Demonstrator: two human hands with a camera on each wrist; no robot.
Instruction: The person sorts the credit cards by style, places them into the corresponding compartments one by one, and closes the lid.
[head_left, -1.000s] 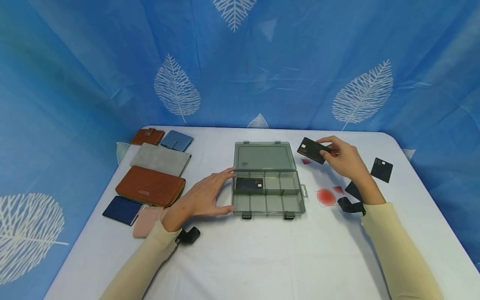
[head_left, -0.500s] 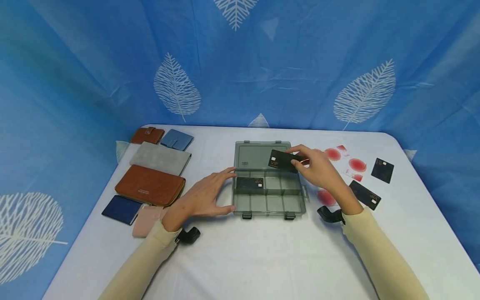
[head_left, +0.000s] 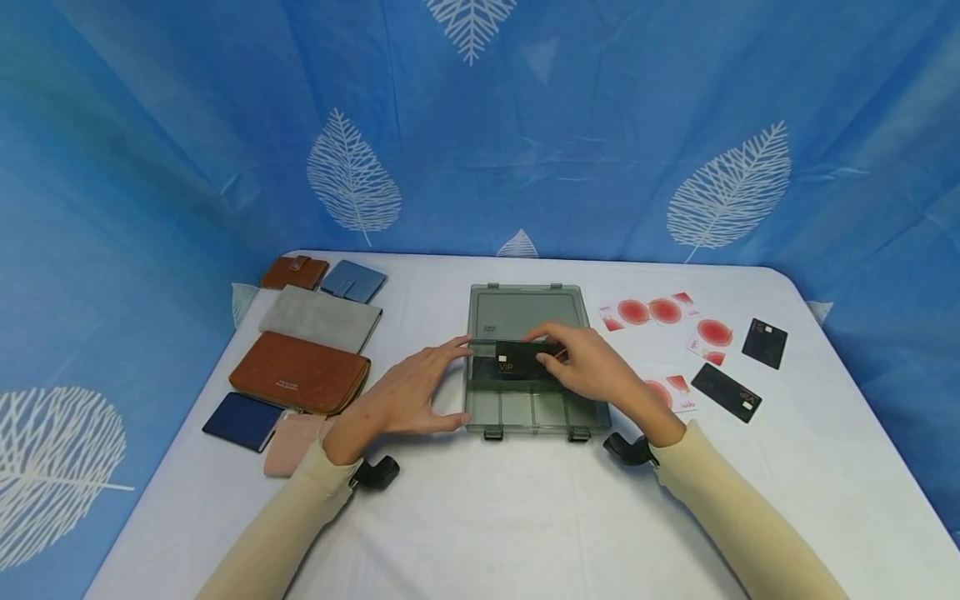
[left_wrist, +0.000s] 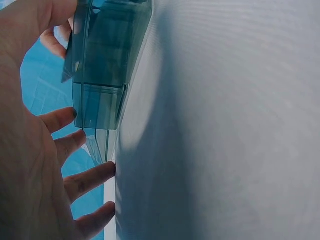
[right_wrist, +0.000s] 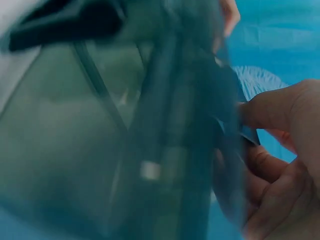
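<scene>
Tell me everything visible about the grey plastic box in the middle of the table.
The grey plastic box is translucent smoky plastic and lies open on the white table, its lid flat behind the tray. Dividers split the tray into small compartments, and two dark latches sit on its front edge. The left hand rests with straight fingers against its left side. The right hand pinches a black VIP card over the tray's back row. Whether that card touches the box cannot be told.

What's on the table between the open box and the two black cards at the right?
In the head view, white cards with red circles lie on the table between the box and the black cards.
</scene>
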